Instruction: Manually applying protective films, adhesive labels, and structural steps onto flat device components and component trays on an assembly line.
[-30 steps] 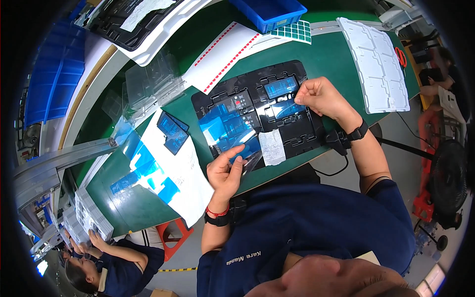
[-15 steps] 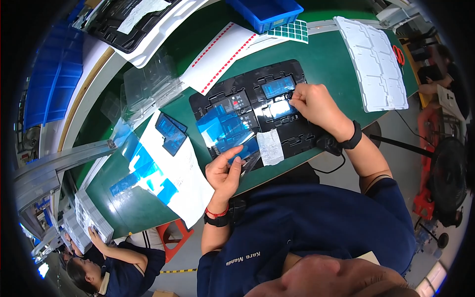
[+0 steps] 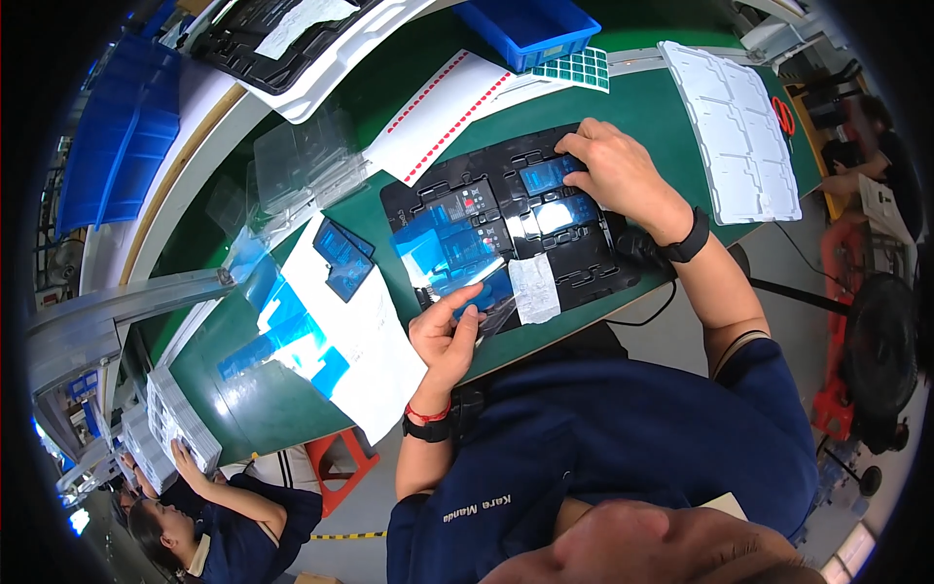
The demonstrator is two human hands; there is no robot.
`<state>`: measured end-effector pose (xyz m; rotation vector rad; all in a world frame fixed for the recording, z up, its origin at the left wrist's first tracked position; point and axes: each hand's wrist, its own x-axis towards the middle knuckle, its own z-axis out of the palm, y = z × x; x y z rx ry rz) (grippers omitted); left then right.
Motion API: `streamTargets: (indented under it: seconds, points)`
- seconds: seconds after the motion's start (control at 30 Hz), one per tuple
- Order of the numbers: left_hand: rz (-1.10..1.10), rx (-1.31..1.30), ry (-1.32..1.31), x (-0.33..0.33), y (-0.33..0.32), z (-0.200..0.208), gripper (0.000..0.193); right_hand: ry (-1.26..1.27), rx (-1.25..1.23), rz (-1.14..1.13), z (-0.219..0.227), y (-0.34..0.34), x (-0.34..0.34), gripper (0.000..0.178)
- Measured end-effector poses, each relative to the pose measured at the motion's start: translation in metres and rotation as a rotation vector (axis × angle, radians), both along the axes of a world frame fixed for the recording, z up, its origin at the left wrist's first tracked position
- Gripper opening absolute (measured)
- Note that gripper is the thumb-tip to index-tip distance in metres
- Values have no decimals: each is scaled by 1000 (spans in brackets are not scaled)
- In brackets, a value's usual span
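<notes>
- The left hand (image 3: 449, 336) pinches a clear blue-tinted film piece (image 3: 455, 255) at its lower edge, over the near-left part of the black moulded tray (image 3: 584, 277) on the green counter (image 3: 671, 117).
- The right hand (image 3: 611, 170) lies flat, grip released, fingers pressing a small blue part (image 3: 547, 175) into a far pocket of the tray.
- Judgement: hold the film by its edge only, seat it squarely, and keep the tray steady with the other hand.
- A white slip (image 3: 534, 288) rests on the tray's near rim.
</notes>
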<state>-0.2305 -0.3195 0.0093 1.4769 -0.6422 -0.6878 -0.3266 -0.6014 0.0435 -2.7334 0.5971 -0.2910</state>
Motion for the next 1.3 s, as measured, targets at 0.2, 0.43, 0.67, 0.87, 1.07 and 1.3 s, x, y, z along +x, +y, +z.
streamTargets:
  seconds: [0.2,0.43,0.67,0.87,1.07,1.3]
  points:
    - [13,-9,-21,0,0,-5,25,59,-12,135,3,-13,3,32]
    - [-3,19,-13,0,1,-5,25,74,190,188,-7,-24,5,28]
    - [10,4,-48,0,0,-3,25,-10,-57,194,3,-13,2,26]
    - [6,29,-29,-1,0,-1,24,87,-86,188,7,-10,8,31]
    - [7,19,-38,-1,1,-4,24,5,27,318,-2,1,25,32]
    - [17,-11,-17,-2,-1,-4,25,98,110,319,-2,0,36,25]
